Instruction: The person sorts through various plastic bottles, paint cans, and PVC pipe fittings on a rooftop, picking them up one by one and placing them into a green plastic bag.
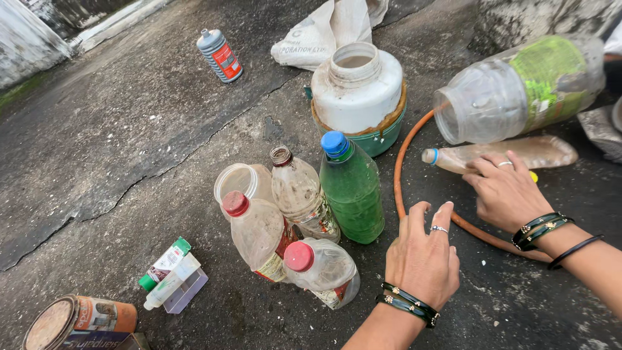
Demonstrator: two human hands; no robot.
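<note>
Lying bottle (512,153), neck pointing left

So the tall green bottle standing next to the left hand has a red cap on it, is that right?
Not quite. In the head view the green bottle stands beside the left hand, but its cap is blue, not red. The red caps sit on two clear bottles nearby.
</note>
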